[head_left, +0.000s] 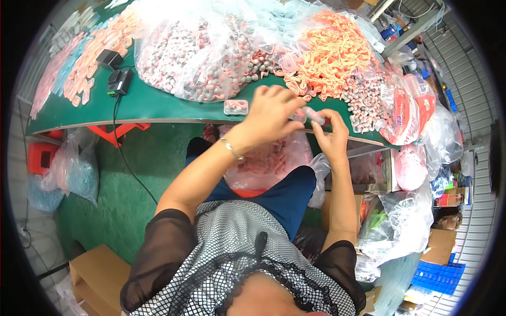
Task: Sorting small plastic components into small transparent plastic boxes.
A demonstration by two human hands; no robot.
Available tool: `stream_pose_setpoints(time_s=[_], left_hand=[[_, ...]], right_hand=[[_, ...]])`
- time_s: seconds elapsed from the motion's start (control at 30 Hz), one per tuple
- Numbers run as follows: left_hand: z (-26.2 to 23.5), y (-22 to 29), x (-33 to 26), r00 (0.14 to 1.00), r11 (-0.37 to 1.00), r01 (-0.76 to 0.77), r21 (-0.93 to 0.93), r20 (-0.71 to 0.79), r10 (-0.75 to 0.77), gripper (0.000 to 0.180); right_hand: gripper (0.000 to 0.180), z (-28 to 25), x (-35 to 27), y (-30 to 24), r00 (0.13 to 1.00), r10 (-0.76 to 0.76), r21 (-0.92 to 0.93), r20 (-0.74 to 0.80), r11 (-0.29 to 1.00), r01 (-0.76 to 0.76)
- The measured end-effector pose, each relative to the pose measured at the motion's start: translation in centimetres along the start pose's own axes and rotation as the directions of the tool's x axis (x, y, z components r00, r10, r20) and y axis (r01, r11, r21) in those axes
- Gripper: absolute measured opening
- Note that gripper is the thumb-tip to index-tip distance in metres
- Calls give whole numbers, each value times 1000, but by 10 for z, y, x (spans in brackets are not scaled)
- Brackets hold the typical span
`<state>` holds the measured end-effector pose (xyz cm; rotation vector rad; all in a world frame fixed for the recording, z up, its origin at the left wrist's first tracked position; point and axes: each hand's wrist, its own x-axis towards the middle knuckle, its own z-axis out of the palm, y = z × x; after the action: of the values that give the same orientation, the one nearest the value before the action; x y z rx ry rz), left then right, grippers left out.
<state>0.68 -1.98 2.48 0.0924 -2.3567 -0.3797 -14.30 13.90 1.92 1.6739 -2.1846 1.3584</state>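
Above the near edge of the green table, my hands meet over small parts. My left hand [268, 115], a bracelet on its wrist, has thumb and fingers closed around a small clear plastic case [298, 115], partly hidden by the fingers. My right hand [333, 136] pinches a small pink-and-grey piece [314, 115] against that case; its exact kind is too small to make out. Left of my hands lies another clear case [235, 107], with an orange cord and grey ends inside.
Behind my hands spreads a large clear bag of grey-and-pink plugs [195, 60]. Orange cords [337, 50] are heaped to its right, beside loose plugs [363, 102] and a red-and-white bag [408, 110]. A black device [119, 82] trails a cable at left. An open bag of pink pieces [271, 158] sits by my knees.
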Motion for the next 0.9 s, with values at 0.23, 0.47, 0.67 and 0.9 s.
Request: stream_pose_setpoints(time_s=[0.23,0.47,0.67,0.9], left_hand=[[-13,-25,-44,985,946,133,296,64,-159,52],[-10,-40,-45,998,976,34,216,53,-46,51],[-15,-34,-30,977,991,131,-15,169,-127,52],[-19,-41,-7,900,991,136,-12,420,-118,51]], right_hand=[[43,43,12,-5,977,-192,-197,92,958,207],[51,60,10,9,955,-280,-198,100,935,295],[45,59,12,-4,966,-228,-71,119,969,237],[41,58,25,-6,969,-10,70,247,998,-8]])
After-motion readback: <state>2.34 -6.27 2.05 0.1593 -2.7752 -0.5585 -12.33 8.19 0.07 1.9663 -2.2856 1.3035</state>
